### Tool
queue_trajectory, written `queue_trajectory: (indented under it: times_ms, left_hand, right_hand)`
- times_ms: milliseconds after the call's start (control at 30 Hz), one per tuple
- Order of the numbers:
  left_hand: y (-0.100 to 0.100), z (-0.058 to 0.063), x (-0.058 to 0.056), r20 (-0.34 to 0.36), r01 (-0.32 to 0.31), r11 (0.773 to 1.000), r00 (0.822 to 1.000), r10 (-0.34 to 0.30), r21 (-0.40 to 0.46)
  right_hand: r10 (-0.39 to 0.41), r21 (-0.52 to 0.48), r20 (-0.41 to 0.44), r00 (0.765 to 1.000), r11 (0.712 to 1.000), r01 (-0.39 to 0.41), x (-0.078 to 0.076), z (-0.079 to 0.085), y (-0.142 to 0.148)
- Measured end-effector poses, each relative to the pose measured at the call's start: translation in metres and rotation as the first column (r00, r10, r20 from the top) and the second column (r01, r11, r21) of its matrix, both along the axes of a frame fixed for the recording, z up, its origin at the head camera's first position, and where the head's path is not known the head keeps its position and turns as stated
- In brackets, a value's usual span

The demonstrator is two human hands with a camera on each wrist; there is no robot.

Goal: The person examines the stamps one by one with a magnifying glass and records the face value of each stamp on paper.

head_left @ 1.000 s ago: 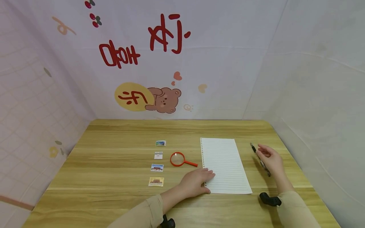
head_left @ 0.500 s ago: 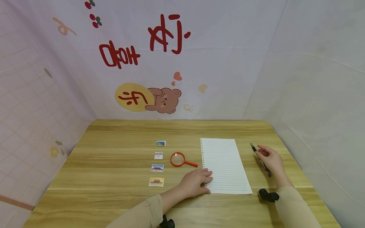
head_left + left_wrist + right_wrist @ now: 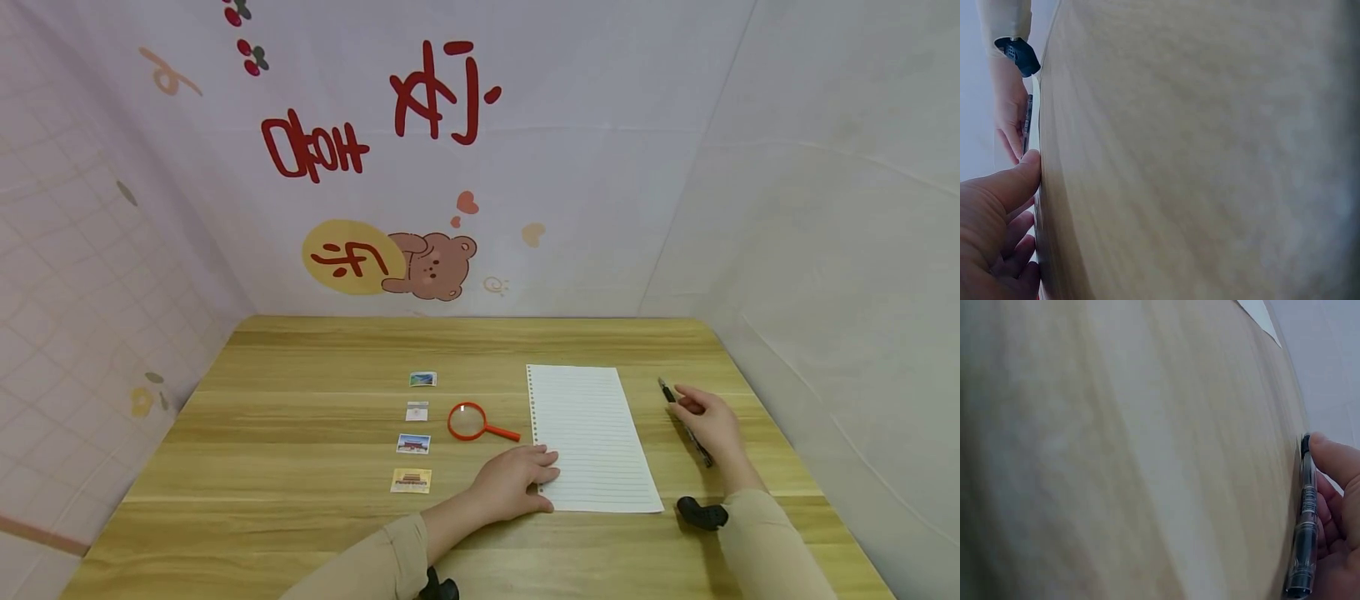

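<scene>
Red magnifying glass (image 3: 486,424) lay just left of the lined paper (image 3: 592,433); I judged that a sideways slip of the left hand (image 3: 510,483) could strike it. That hand rested on the paper's left edge, fingers relaxed; uneven pressure could skew it. Farther right, the pen (image 3: 1304,544) lay at the right hand (image 3: 712,425); I could not tell whether pinched. Loose contact could let it roll.

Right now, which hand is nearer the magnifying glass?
Left. The left hand is just on the near side of the magnifying glass; the right hand is beyond the paper, at the pen.
</scene>
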State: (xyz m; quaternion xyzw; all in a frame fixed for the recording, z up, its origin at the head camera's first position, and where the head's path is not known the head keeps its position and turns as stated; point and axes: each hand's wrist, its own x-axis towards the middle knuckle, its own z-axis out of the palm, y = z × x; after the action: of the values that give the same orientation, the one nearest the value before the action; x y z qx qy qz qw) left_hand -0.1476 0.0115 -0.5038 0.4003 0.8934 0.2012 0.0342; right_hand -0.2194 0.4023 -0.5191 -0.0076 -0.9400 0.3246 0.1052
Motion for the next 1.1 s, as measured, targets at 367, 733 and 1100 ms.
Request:
queue_trajectory:
  times_ms: [367, 733, 1100]
  left_hand:
    - [-0.001, -0.002, -0.001, -0.003, 0.010, 1.000, 1.000, -0.010, 0.005]
    - [-0.001, 0.001, 0.001, 0.005, 0.007, 1.000, 1.000, -0.007, 0.004]
    - [-0.001, 0.001, 0.000, 0.013, 0.006, 1.000, 1.000, -0.006, 0.002]
  right_hand:
    - [-0.016, 0.024, -0.057, 0.998, 1.000, 0.017, 0.000, -0.002, -0.009]
    - [-0.056, 0.033, -0.022, 0.998, 0.998, 0.056, 0.003, 0.000, -0.013]
    - [-0.103, 0.016, -0.043, 0.994, 0.994, 0.104, 0.003, -0.003, -0.012]
